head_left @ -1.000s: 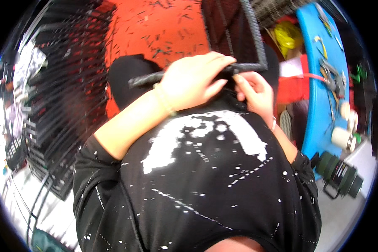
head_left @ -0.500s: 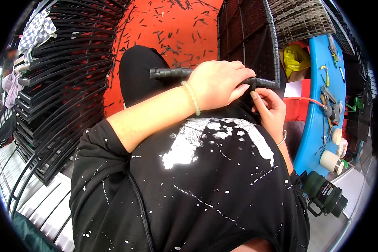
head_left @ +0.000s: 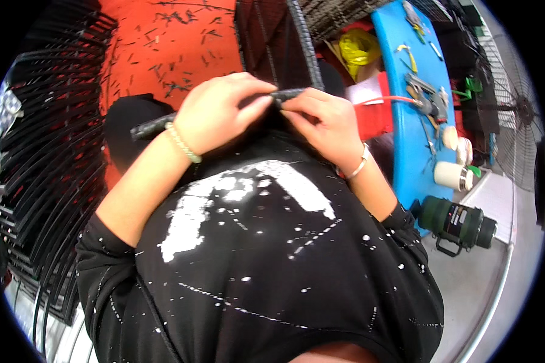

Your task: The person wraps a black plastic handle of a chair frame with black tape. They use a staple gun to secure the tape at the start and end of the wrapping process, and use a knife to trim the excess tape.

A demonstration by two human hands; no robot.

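Where the view is nearest, at 6 o'clock, a black top [head_left: 272, 272] carries a white print of blotches and dashes. Above it, a black woven bar [head_left: 152, 127] lies across the lap between 10 and 12 o'clock, meeting a dark woven panel [head_left: 269, 42] at 12 o'clock. The left hand [head_left: 215, 112], at 11 o'clock, is curled over the bar and grips it. The right hand [head_left: 324, 124], at 1 o'clock, has thumb and fingers drawn together against the bar, near the left fingertips; whether they pinch a strip cannot be told.

Between 3 and 4 o'clock, a dark green lens [head_left: 454, 221] bears small pale lettering on its barrel. At 2 o'clock, a blue table [head_left: 409, 151] carries hand tools and a white cup [head_left: 451, 175]. Black scraps litter the red floor [head_left: 133, 57] at 11 o'clock.

Compared with half a second earlier, the bar and panel sit farther left in view, the right hand shows more of its back, and a fan [head_left: 524, 112] has appeared between 2 and 3 o'clock.
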